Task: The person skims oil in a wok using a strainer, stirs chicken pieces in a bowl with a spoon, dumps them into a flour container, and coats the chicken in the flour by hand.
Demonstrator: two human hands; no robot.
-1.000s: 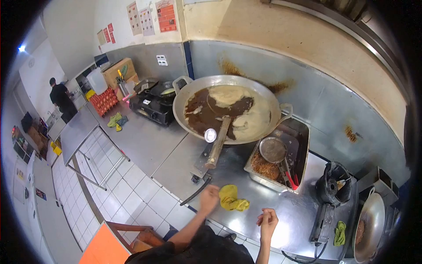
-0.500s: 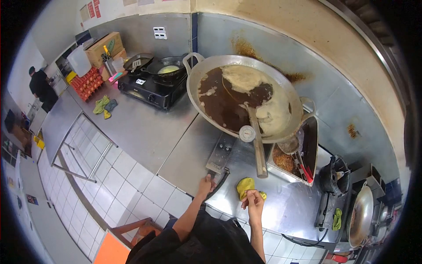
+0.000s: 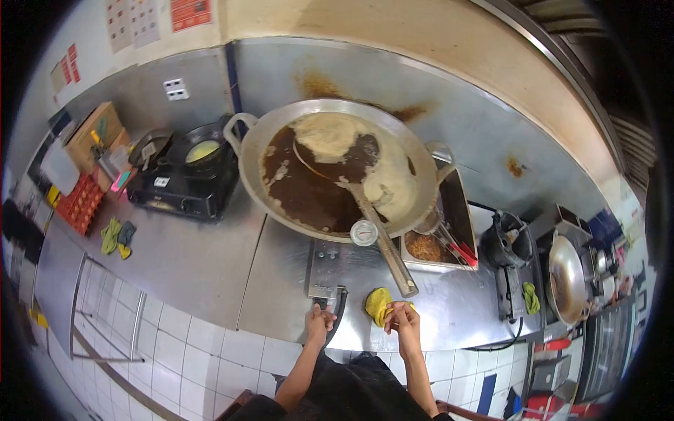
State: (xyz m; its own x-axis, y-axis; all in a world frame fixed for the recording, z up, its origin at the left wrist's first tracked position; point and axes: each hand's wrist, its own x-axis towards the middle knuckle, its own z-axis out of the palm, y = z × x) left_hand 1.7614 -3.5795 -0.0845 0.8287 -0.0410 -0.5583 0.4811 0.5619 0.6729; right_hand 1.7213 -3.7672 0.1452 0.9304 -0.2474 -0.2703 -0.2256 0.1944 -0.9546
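My left hand is at the front of the gas burner, its fingers closed on the dark knob beside the black hose. Curled and pinched together, the fingers of my right hand are just in front of a crumpled yellow cloth; whether they hold anything is hidden. Above the burner stands a large two-handled wok of dark oil with pale foam. A long-handled skimmer rests across its rim, and a dial thermometer is at the near edge.
Right of the wok, a metal tray holds brown crumbs and red-handled tongs. To the left are a black portable stove with pans, egg trays and cloths. Another burner and a second wok stand right.
The view has swung to the right, so the counter things appear further left. My left hand stays at the burner knob, and my right hand stays near the yellow cloth with fingers pinched.
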